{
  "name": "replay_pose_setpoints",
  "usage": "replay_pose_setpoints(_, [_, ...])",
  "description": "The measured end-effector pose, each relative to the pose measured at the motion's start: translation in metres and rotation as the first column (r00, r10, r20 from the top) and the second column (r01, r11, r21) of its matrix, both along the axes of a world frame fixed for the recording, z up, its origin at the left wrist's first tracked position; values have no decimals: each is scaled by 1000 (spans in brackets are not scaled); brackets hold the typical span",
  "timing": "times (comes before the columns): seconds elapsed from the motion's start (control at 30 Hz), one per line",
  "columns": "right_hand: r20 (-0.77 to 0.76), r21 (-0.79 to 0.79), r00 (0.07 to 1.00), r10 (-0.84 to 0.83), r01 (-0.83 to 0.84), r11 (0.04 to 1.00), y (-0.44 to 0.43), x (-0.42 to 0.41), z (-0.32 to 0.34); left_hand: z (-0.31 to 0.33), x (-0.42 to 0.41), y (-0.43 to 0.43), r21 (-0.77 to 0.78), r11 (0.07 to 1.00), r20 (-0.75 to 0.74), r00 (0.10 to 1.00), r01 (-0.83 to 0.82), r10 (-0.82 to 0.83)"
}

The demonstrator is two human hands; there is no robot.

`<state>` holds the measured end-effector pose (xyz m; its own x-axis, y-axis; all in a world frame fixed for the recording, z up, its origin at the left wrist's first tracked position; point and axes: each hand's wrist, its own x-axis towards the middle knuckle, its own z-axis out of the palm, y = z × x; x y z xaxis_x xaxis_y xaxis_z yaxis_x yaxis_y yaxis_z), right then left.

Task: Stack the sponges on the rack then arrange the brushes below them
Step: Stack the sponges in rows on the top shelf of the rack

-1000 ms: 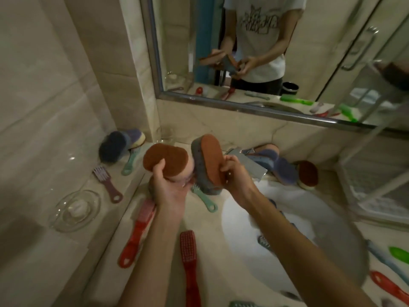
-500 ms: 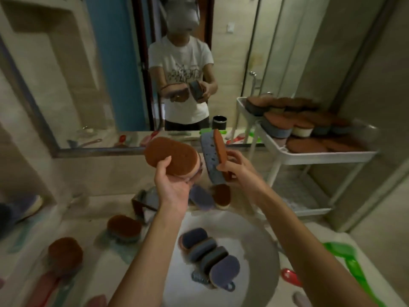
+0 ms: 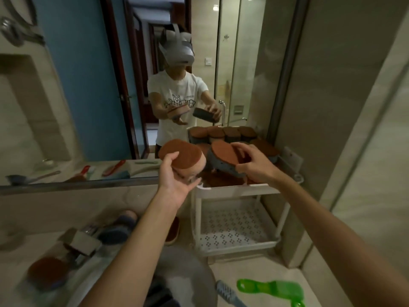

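Two sponges (image 3: 180, 156) held; perhaps eight on rack (image 3: 234, 188).

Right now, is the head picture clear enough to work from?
Head view: dim light. Head view: tan sponge, grey sponge and rack read sharp. Head view: brown sponge at lower left is smeared. Head view: wide lens slants the mirror frame.

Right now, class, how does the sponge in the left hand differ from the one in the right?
The left-hand sponge has a pale cream body; the right-hand sponge has a blue-grey body with holes. The left hand cups its sponge from below; the right hand grips its sponge from above. The right-hand sponge is over the rack; the left-hand sponge is mostly left of it. Both have brown scouring tops.
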<state>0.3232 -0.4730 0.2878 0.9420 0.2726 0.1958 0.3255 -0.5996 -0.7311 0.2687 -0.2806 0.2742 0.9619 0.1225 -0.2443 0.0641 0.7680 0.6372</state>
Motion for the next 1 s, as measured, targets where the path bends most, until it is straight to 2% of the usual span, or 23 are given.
replay_pose_setpoints(0.07, [16,-97,999,42,-40,994,-7,10,-4,4,4,-8,73,997,-64,997,39,-35])
replay_pose_setpoints(0.17, [51,-187,994,98,-87,978,-10,17,-9,7,10,-16,93,993,-100,993,69,-59])
replay_pose_setpoints(0.47, [39,-269,982,187,-170,948,-3,26,-22,2,22,-20,141,986,-122,990,85,-68])
replay_pose_setpoints(0.73, [110,-338,978,178,-131,932,-9,20,-31,-1,24,-17,189,977,-111,991,94,-74])
replay_pose_setpoints(0.83, [146,-399,975,166,-96,912,-8,16,-31,0,19,-20,262,962,-95,994,79,-56])
replay_pose_setpoints(0.9, [172,-328,973,151,-88,940,-7,9,-24,4,16,-24,355,933,-66,997,61,-40])
replay_pose_setpoints(1.0, [185,-56,975,127,-118,991,-6,-6,-10,10,13,-35,489,872,16,1000,-30,26])
